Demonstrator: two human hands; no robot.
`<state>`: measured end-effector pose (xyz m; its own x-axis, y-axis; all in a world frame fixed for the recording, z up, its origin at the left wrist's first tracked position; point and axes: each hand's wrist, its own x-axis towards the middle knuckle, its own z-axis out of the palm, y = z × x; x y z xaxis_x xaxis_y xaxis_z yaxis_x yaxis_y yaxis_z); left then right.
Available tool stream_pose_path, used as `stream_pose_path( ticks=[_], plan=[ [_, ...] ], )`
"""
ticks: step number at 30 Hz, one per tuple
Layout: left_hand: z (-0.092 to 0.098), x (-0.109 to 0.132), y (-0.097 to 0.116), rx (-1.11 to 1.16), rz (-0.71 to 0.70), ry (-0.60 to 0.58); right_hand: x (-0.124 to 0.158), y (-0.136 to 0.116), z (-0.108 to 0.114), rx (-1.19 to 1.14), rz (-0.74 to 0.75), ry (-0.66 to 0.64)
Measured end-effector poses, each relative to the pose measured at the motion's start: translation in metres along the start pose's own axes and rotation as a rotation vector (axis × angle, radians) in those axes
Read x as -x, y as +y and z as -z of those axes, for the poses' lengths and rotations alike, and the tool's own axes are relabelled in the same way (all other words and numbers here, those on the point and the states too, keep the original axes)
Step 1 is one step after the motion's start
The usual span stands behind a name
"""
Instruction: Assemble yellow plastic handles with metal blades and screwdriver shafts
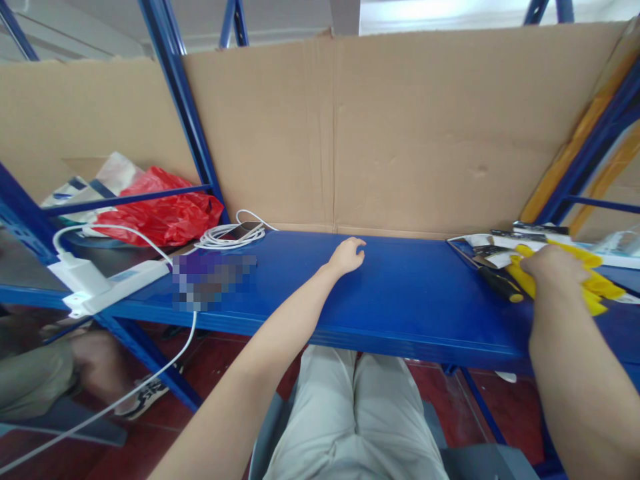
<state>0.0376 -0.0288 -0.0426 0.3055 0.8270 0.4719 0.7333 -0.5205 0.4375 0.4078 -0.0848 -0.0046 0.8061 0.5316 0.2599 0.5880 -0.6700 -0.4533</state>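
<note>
I've got left hand (347, 257) loosely curled, mid blue shelf (410, 293); right hand (556, 268) palm-down toward its right, fingers unclear.

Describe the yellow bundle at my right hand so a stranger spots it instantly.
On the blue shelf, before the tall cardboard panel, look right to the clutter. The yellow bundle lies partly under your right hand, just right of a black-handled tool. Its broad, crumpled yellow sets it apart; the tool's handle is mostly black.
</note>
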Motion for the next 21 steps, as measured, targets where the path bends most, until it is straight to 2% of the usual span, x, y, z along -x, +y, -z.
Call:
stream_pose_path(
  ticks=[5, 8, 10, 12, 15, 18, 21],
  plan=[
    [-0.001, -0.001, 0.005, 0.048, -0.017, 0.051, 0.029, -0.02, 0.019, 0.048, 0.181, 0.114],
    [-0.001, -0.002, 0.007, 0.083, -0.023, 0.08, 0.055, -0.04, 0.028, 0.039, 0.376, 0.181],
    [-0.001, -0.002, 0.008, 0.109, -0.004, 0.08, 0.071, -0.057, 0.028, 0.05, 0.537, 0.152],
    [-0.001, -0.003, 0.009, 0.139, 0.022, 0.068, 0.084, -0.076, 0.025, 0.033, 0.72, 0.076],
    [-0.001, -0.003, 0.01, 0.203, 0.025, 0.068, 0.097, -0.106, 0.015, -0.057, 0.882, -0.018],
    [0.0, -0.004, 0.012, 0.292, -0.018, 0.104, 0.106, -0.13, 0.0, -0.169, 1.02, -0.073],
    [0.0, -0.004, 0.015, 0.388, -0.078, 0.141, 0.115, -0.141, -0.016, -0.257, 1.097, -0.073]
  ],
)
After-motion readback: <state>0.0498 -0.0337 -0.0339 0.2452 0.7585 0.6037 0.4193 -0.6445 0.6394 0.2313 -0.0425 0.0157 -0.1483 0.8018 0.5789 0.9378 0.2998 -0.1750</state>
